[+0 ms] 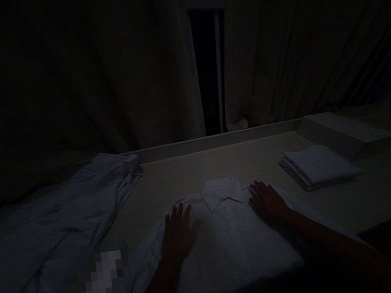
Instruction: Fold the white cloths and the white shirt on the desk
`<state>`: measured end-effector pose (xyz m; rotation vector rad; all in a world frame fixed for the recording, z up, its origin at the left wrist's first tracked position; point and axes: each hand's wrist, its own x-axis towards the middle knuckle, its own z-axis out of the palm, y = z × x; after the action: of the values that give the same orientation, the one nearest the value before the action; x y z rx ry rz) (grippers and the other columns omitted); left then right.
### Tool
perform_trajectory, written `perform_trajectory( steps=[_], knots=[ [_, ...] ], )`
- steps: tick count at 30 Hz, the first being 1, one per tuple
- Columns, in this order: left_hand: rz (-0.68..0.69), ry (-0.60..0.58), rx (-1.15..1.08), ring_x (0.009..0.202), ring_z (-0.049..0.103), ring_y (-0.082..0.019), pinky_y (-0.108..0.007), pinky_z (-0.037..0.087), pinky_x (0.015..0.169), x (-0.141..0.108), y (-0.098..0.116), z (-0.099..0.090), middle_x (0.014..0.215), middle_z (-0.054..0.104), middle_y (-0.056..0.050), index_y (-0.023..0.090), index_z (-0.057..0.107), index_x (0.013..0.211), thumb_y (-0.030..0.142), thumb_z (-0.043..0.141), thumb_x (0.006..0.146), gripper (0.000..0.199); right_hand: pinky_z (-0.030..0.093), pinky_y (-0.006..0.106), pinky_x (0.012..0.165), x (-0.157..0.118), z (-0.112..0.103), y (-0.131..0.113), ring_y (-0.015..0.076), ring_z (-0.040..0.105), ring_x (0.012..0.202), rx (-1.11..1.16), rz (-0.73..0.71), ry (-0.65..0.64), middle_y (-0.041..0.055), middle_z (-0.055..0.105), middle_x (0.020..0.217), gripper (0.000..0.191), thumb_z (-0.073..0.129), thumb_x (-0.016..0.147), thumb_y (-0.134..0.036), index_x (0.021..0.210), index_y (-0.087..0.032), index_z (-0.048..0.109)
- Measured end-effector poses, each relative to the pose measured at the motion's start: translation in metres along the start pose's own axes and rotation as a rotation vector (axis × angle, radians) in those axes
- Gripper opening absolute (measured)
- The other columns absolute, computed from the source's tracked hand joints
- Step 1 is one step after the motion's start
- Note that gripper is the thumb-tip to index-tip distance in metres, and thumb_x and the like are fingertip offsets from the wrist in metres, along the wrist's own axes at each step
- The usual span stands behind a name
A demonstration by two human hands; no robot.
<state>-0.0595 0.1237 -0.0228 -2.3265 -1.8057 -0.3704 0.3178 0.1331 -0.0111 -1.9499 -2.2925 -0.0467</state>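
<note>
A light collared shirt (228, 253) lies front up on the table, its collar (222, 192) pointing away from me and its sleeves spread to both sides. My left hand (179, 233) rests flat on the shirt's left shoulder area, fingers stretched out. On the other shoulder lies my right hand (269, 201), also flat, with its fingers extended. Neither hand grips the cloth. The shirt's lower part runs toward the dark near edge, where its end is hard to make out.
Several unfolded light garments (80, 206) are heaped along the left. A folded stack of cloth (319, 163) sits at the right, beside a pale box-like block (346, 130). The table (191, 166) ends at a low back ledge, with dark curtains (133, 68) behind. The lower left is pixelated.
</note>
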Motion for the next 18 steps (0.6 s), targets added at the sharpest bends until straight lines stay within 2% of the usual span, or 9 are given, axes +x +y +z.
perform_trajectory(
  steps=[4, 10, 14, 16, 18],
  knots=[
    [-0.021, -0.02, -0.01, 0.144, 0.025, -0.031, -0.054, 0.016, 0.116, -0.001, 0.002, -0.001, 0.154, 0.034, -0.011, 0.024, 0.041, 0.145, 0.057, 0.033, 0.094, 0.061, 0.017, 0.054, 0.112, -0.021, 0.011, 0.019, 0.0289, 0.021, 0.144, -0.053, 0.067, 0.032, 0.0093, 0.029, 0.156, 0.06, 0.022, 0.098, -0.056, 0.147, -0.024, 0.036],
    [-0.138, -0.08, -0.007, 0.141, 0.03, -0.03, -0.053, 0.018, 0.114, -0.003, 0.012, -0.011, 0.151, 0.04, -0.011, 0.023, 0.048, 0.139, 0.055, 0.032, 0.094, 0.058, 0.011, 0.055, 0.114, -0.022, 0.016, 0.018, 0.0274, 0.018, 0.145, -0.084, 0.071, 0.082, 0.0091, 0.027, 0.157, 0.06, 0.019, 0.099, -0.054, 0.148, -0.023, 0.034],
    [-0.206, -0.16, -0.058, 0.126, 0.049, -0.03, -0.049, 0.031, 0.107, 0.03, 0.02, -0.027, 0.133, 0.058, -0.014, 0.019, 0.063, 0.12, 0.052, 0.028, 0.095, 0.054, 0.009, 0.055, 0.114, -0.021, 0.017, 0.016, 0.0273, 0.015, 0.146, -0.085, 0.065, 0.081, 0.0091, 0.025, 0.157, 0.06, 0.019, 0.099, -0.054, 0.149, -0.023, 0.033],
    [-0.193, -0.149, -0.092, 0.127, 0.047, -0.026, -0.042, 0.032, 0.107, 0.055, 0.022, -0.032, 0.134, 0.057, -0.014, 0.018, 0.062, 0.121, 0.04, 0.03, 0.095, 0.047, 0.008, 0.055, 0.114, -0.021, 0.016, 0.016, 0.0275, 0.014, 0.146, -0.085, 0.066, 0.081, 0.0094, 0.024, 0.157, 0.061, 0.019, 0.099, -0.054, 0.15, -0.022, 0.032],
    [-0.197, -0.186, -0.122, 0.124, 0.049, -0.025, -0.038, 0.036, 0.103, 0.077, 0.022, -0.032, 0.131, 0.058, -0.014, 0.018, 0.063, 0.118, 0.033, 0.036, 0.092, 0.04, 0.008, 0.055, 0.114, -0.021, 0.015, 0.016, 0.0278, 0.015, 0.146, -0.078, 0.071, 0.073, 0.0099, 0.024, 0.157, 0.061, 0.019, 0.099, -0.054, 0.15, -0.022, 0.032]
  ],
)
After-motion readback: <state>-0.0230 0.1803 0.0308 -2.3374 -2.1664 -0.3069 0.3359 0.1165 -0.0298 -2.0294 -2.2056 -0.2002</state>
